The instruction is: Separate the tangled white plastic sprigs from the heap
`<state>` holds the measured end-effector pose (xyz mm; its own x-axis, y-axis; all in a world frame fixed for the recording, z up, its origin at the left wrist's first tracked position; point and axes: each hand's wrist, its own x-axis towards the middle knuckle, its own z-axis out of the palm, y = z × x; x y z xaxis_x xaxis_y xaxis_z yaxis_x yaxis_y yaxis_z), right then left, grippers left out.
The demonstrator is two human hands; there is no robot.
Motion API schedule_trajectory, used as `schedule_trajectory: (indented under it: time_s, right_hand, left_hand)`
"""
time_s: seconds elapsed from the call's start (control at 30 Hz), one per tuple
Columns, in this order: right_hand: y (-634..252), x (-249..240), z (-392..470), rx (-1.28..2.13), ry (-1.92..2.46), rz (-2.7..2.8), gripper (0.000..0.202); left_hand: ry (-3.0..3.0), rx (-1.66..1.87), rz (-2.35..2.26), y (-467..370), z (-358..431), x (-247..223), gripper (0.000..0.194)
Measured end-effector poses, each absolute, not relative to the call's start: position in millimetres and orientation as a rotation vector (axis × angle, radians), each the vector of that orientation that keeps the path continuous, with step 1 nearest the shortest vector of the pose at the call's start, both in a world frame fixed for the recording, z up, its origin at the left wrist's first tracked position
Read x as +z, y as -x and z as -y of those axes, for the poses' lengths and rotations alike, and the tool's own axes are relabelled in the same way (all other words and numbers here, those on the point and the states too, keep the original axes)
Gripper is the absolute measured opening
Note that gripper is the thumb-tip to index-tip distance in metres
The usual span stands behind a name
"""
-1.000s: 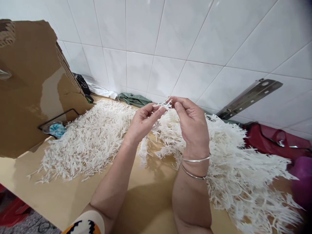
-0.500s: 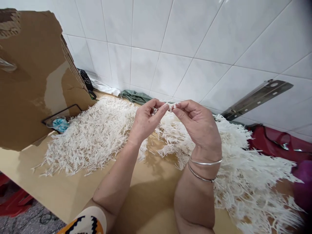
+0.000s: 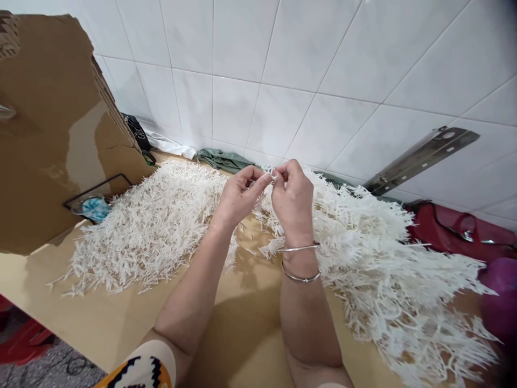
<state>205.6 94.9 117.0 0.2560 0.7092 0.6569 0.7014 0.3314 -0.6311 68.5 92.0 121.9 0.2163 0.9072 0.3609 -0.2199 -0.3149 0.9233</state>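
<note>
Between my two hands, above the middle of the table, is a small white branched plastic piece (image 3: 273,175), mostly covered by the fingertips. My left hand (image 3: 242,195) pinches it from the left with thumb and index finger. From the right, my right hand (image 3: 294,198) pinches it too, fingers curled and two bangles on the wrist. The fingertips of both hands nearly meet. Left of them spreads a heap of small white spiky pieces (image 3: 149,226). On the right lies a heap of larger, tangled white branched pieces (image 3: 375,264).
A cardboard box (image 3: 44,129) stands at the left, with a wire holder and a blue-white item (image 3: 95,208) at its side. Green cloth (image 3: 224,159) lies along the tiled wall. A metal bracket (image 3: 424,160) leans there, near a red bag (image 3: 464,229). The wooden table (image 3: 242,318) extends below.
My right hand has turned more upright and moved left, closer to my left hand. My left hand has shifted slightly. The view has moved a little.
</note>
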Motion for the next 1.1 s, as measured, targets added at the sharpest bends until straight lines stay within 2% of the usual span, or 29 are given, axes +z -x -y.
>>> schedule_trajectory:
  time_s: [0.13,0.23,0.37,0.5,0.67,0.97,1.1]
  right_hand:
    - [-226.9,109.1,-106.1,0.131,1.470,1.333,0.017]
    - [-236.2,112.7,-102.8,0.194,1.299,1.411,0.005]
    - [-231.8,125.0,-88.0,0.338,1.048,1.467,0.018]
    - [-232.4,132.0,-77.7,0.489,0.899,1.418,0.022]
    - [-234.6,135.7,-71.9,0.623,0.849,1.478,0.019]
    - [-220.9,138.5,-69.2,0.334,1.048,1.514,0.006]
    - [-216.8,139.4,-68.5,0.187,1.087,1.534,0.007]
  left_hand:
    - [-1.424,1.267,-0.501,-65.7,-74.0,136.1,0.031]
    - [-1.414,1.308,-0.545,-69.5,-68.4,141.1,0.033]
    - [-1.343,1.371,-0.620,-75.1,-74.2,138.5,0.030]
    - [-1.338,1.394,-0.660,-74.3,-77.8,135.9,0.020]
    - [-1.352,1.410,-0.666,-72.6,-79.0,134.1,0.027]
    - [-1.349,1.449,-0.722,-71.7,-82.8,130.8,0.034]
    - [-1.394,1.355,-0.644,-71.4,-81.9,130.9,0.037]
